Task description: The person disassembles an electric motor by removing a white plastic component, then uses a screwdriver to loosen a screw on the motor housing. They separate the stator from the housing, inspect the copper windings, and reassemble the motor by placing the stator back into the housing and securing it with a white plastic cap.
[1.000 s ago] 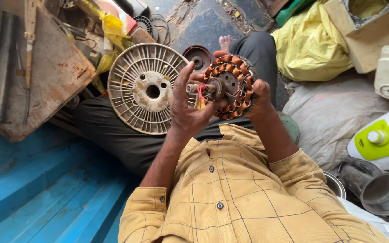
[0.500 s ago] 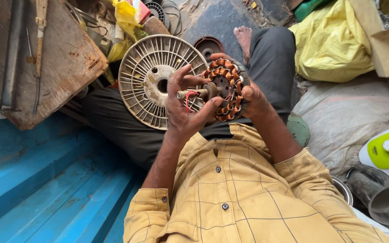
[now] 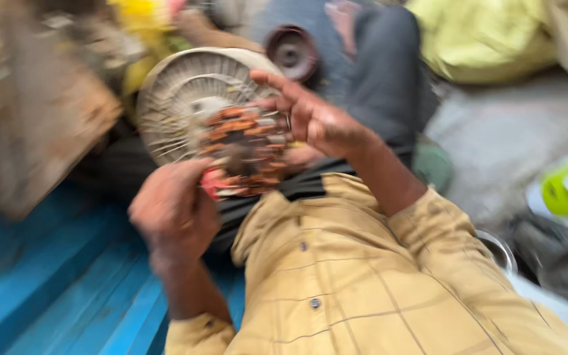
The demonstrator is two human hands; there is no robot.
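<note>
- Holding the motor coil (image 3: 244, 150) between them, both hands meet over the person's lap; the picture is blurred by motion, so fine detail is lost.
- Left hand (image 3: 173, 212): clenched on the lower left edge of the coil, fingers wrapped around its rim.
- Right hand (image 3: 310, 117): fingers spread, touching the upper right edge of the coil; whether it grips or only steadies, I cannot tell.
- Handling, as a judgement: metal core and copper windings make the coil heavy and stiff, yet the thin wires look easy to damage. Best held by the outer rim, not the windings.
- Count: one coil, one pale ribbed fan cover (image 3: 189, 98) just behind the coil, one dark round cap (image 3: 292, 51) beyond the coil, two hands.
</note>
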